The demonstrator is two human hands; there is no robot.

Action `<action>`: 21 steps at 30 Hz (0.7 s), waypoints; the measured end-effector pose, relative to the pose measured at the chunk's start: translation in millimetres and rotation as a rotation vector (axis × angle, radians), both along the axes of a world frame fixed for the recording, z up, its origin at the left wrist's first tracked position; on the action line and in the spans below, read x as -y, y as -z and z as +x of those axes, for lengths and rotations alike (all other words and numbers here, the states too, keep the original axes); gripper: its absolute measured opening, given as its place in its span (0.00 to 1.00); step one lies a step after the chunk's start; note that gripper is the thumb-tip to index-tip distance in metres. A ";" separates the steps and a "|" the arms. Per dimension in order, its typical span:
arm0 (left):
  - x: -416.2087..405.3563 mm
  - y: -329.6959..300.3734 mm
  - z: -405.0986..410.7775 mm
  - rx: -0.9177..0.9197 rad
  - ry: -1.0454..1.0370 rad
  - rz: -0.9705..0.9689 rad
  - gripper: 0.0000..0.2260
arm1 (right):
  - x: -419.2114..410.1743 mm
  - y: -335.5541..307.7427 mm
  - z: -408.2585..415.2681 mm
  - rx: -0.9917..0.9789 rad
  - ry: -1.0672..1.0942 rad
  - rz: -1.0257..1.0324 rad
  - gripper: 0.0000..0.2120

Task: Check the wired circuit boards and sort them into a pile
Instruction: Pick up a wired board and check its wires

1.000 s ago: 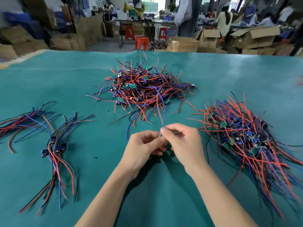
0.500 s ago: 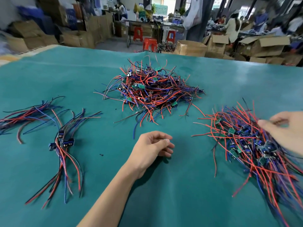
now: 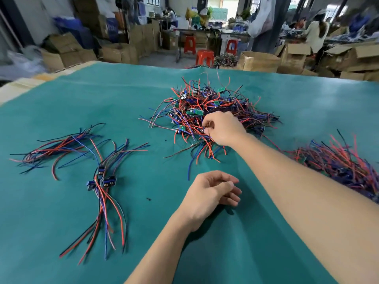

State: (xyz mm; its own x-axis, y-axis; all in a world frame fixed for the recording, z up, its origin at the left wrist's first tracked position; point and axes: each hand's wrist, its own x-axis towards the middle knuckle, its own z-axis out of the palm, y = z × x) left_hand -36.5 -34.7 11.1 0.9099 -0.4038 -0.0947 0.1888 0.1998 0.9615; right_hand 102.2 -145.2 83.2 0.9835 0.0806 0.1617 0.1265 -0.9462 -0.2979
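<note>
A tangled heap of small green circuit boards with red, blue and black wires point(image 3: 207, 111) lies in the middle of the teal table point(image 3: 123, 95). My right hand point(image 3: 222, 128) reaches into the heap's near side, its fingers curled and pinching wires there. A second pile of wired boards point(image 3: 338, 160) lies at the right, partly behind my right forearm. My left hand point(image 3: 211, 193) rests on the cloth in front of me, fingers loosely curled, holding nothing. At the left lie a small bundle of wired boards point(image 3: 104, 181) and loose wires point(image 3: 59, 148).
Beyond the table's far edge stand cardboard boxes point(image 3: 258, 60), red stools point(image 3: 205, 57) and workbenches, with people working at the back. A tiny dark speck point(image 3: 148, 199) lies on the cloth near the left bundle.
My right hand left the right-hand pile and moved left and forward into the middle heap, where it now pinches wires. My left hand stayed resting on the cloth.
</note>
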 end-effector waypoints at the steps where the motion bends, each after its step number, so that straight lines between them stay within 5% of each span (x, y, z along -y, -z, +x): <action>1: 0.3 0.3 -0.1 0.003 0.003 0.002 0.08 | -3.8 5.9 2.8 0.008 0.005 -0.002 0.06; 9: 1.3 -1.1 -1.1 0.007 0.010 0.012 0.07 | -12.7 22.5 6.2 0.109 0.047 -0.014 0.10; 21: -0.6 -3.9 -2.6 -0.005 0.004 -0.003 0.07 | 26.2 -4.4 -51.4 0.200 0.054 0.434 0.09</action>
State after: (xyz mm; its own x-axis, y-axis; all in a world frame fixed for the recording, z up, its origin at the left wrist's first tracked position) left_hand -39.0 -34.1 15.0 0.9078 -0.4077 -0.0980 0.1943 0.2017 0.9600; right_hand 50.8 -171.4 87.6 0.9308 -0.0868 0.3551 0.1752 -0.7467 -0.6417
